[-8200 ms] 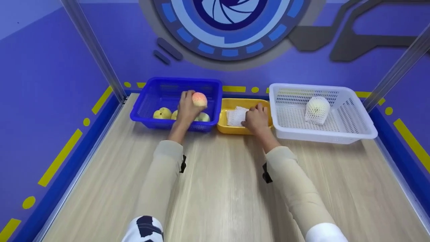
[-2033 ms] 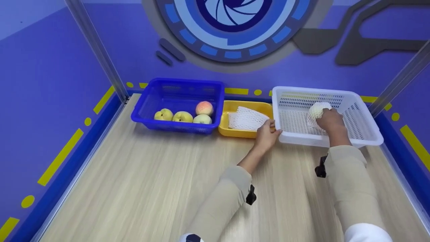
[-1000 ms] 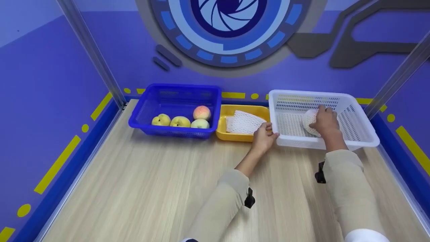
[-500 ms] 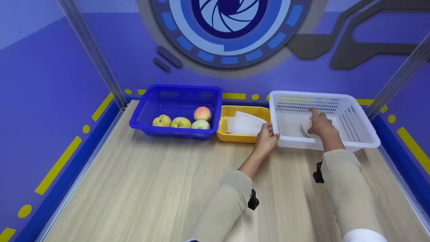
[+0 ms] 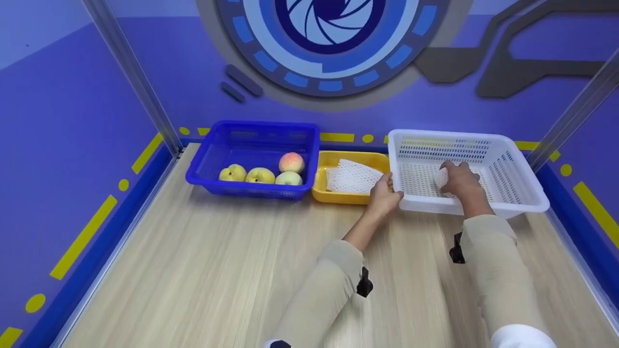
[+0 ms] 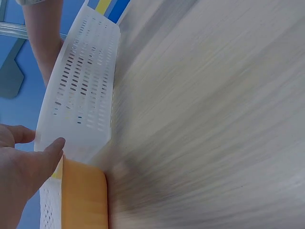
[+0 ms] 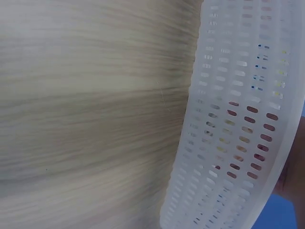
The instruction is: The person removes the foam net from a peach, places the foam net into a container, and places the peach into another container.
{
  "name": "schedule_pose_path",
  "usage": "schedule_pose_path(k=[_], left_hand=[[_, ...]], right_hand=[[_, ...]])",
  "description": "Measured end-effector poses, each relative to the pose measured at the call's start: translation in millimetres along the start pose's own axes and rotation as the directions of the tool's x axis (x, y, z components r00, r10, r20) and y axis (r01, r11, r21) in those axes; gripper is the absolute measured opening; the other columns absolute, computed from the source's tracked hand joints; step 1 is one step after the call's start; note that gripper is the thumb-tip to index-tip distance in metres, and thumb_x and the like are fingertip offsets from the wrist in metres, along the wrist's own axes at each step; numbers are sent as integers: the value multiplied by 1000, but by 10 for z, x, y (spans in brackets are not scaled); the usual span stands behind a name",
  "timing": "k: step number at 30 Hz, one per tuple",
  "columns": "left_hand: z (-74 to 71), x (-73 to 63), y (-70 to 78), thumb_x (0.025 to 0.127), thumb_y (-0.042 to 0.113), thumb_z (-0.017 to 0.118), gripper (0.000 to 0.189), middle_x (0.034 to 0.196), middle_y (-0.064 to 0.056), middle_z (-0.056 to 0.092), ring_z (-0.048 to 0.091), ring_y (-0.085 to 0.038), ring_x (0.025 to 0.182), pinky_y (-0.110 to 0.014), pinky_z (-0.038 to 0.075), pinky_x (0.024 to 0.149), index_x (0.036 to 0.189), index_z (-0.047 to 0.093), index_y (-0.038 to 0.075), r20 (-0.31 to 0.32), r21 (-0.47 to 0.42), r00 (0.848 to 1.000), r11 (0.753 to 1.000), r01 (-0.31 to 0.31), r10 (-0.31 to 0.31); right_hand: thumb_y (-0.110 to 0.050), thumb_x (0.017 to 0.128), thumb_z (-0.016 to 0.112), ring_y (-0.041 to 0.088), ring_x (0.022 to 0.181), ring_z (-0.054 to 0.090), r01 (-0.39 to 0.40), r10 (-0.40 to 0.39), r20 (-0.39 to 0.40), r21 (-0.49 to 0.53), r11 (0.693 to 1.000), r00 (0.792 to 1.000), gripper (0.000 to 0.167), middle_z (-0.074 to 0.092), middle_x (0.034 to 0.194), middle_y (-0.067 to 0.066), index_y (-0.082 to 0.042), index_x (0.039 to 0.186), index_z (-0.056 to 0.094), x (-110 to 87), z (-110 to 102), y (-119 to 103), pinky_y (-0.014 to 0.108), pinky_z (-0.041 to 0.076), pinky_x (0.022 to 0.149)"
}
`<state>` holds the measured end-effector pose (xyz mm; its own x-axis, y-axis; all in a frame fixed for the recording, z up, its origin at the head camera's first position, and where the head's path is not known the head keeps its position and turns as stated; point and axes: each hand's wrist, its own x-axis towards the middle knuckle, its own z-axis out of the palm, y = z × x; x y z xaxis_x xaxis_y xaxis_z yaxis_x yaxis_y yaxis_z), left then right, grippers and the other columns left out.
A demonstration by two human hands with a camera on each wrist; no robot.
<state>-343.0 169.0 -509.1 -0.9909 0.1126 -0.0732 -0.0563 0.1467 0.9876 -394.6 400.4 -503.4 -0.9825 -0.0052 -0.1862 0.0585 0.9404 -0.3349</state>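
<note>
My right hand (image 5: 465, 184) reaches into the white slotted basket (image 5: 524, 209), its fingers curled over a round fruit in a white foam net (image 5: 443, 177). Most of that fruit is hidden by the hand. My left hand (image 5: 383, 199) pinches the near left corner of the same basket's rim. In the left wrist view, the thumb (image 6: 56, 145) lies on the outer side of the white basket (image 6: 81, 95). The right wrist view shows mainly the white basket's wall (image 7: 228, 105), with the right hand mostly behind it.
Between the baskets, a yellow tray (image 5: 338, 197) holds white foam nets (image 5: 355, 177). At left, a blue basket (image 5: 251, 192) contains a pink peach (image 5: 291, 163), a pale green fruit (image 5: 289, 179) and two yellow fruits (image 5: 261, 175). Blue-purple panels stand behind and beside the table (image 5: 203, 270).
My left hand has left the peach in the blue basket for the white basket's rim. My right hand went from the foam nets into the white basket, lately shifting slightly left with the netted fruit.
</note>
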Motion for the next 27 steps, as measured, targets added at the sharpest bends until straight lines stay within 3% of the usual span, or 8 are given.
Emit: schedule_pose_path(k=[9, 17, 22, 27], left_hand=[[1, 12, 30, 92, -6, 64, 61, 142, -11, 59, 60, -15, 122, -29, 50, 104, 150, 46, 1, 6, -7, 1000, 1000, 12, -12], [5, 14, -6, 88, -11, 63, 59, 134, -21, 63, 65, -23, 108, -27, 55, 92, 145, 50, -5, -22, -34, 997, 996, -78, 77], [9, 3, -12, 89, -13, 62, 59, 135, -19, 63, 65, -23, 112, -30, 55, 96, 146, 50, -5, -32, -111, 998, 992, -52, 49], [62, -37, -26, 89, -15, 61, 61, 133, -14, 63, 64, -25, 116, -31, 55, 97, 147, 49, 0, -52, -219, 998, 975, 31, -43]], right_hand=[[-11, 86, 76, 64, 114, 45, 12, -11, -56, 17, 1000, 998, 66, 37, 132, 42, 0, 141, 42, -35, -53, 47, 75, 39, 97], [-10, 87, 75, 65, 114, 43, 21, -17, -110, 30, 999, 994, 63, 34, 136, 43, -2, 141, 44, -45, -104, 24, 74, 41, 93], [-10, 86, 76, 62, 112, 45, 37, -31, -149, 41, 998, 988, 63, 38, 132, 42, -2, 141, 46, -74, -162, -2, 73, 41, 92], [-12, 85, 77, 61, 110, 46, 69, -60, -166, 49, 996, 984, 63, 39, 131, 41, -3, 140, 47, -151, -185, 16, 72, 41, 93]])
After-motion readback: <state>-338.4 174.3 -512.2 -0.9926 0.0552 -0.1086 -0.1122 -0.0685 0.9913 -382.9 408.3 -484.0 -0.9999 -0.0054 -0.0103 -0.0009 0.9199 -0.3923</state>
